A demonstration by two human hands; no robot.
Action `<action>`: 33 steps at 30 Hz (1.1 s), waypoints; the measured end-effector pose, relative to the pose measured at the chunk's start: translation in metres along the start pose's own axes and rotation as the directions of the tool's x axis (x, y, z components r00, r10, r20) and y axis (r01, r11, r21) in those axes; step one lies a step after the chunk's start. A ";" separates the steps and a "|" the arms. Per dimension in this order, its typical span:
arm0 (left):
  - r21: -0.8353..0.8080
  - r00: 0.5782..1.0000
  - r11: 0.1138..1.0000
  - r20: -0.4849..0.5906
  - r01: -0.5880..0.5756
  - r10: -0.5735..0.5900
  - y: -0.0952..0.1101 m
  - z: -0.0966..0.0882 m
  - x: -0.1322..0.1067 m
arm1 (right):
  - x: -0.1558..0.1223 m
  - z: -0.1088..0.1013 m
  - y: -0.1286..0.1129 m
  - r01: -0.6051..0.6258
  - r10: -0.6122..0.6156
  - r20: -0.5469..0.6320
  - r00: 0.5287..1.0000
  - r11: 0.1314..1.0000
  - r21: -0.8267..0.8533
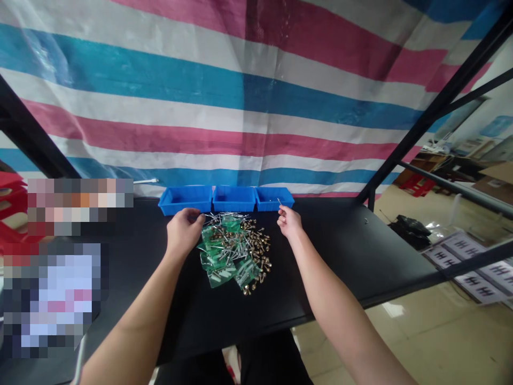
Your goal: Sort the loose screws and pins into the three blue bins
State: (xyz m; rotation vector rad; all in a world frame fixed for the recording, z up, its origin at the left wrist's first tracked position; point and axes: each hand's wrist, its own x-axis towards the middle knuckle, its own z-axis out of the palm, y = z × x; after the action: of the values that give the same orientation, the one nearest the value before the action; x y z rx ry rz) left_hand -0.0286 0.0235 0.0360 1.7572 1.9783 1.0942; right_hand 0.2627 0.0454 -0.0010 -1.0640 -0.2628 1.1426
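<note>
On the black table (344, 256) lies a heap of small parts (236, 248): silver pins, brass-coloured pieces and several small green plastic bags. My left hand (183, 231) rests at the heap's upper left edge, fingers curled down onto the silver pins; what it grips is hidden. My right hand (289, 220) hovers right of the heap, near the right blue bin (274, 198), and pinches a thin silver pin (279, 202) that sticks up from its fingertips.
Three blue plastic bins stand in a row behind the heap: left (185, 199), middle (234, 198), and the right one. A striped tarp (240, 96) hangs behind the table. Black frame bars (433, 107) run at right. Red stools (10, 203) stand at left.
</note>
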 end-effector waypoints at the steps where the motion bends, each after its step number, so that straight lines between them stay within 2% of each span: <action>1: 0.001 1.000 1.000 0.002 -0.004 0.004 0.000 0.000 0.000 | 0.000 0.000 0.000 -0.001 0.001 -0.002 1.000 1.000 -0.001; 22: 0.030 1.000 0.999 0.009 -0.027 0.027 -0.001 0.001 0.000 | 0.000 0.000 0.000 0.006 -0.006 -0.005 1.000 1.000 -0.002; 33: 0.029 0.996 0.996 0.035 -0.086 0.085 -0.002 0.003 -0.002 | -0.001 -0.002 0.000 0.059 -0.058 0.039 0.998 0.998 -0.010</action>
State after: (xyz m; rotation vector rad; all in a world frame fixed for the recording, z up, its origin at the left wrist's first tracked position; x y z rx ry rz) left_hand -0.0280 0.0229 0.0317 1.8801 1.9262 1.0585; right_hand 0.2635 0.0434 -0.0020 -1.0378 -0.3292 1.1112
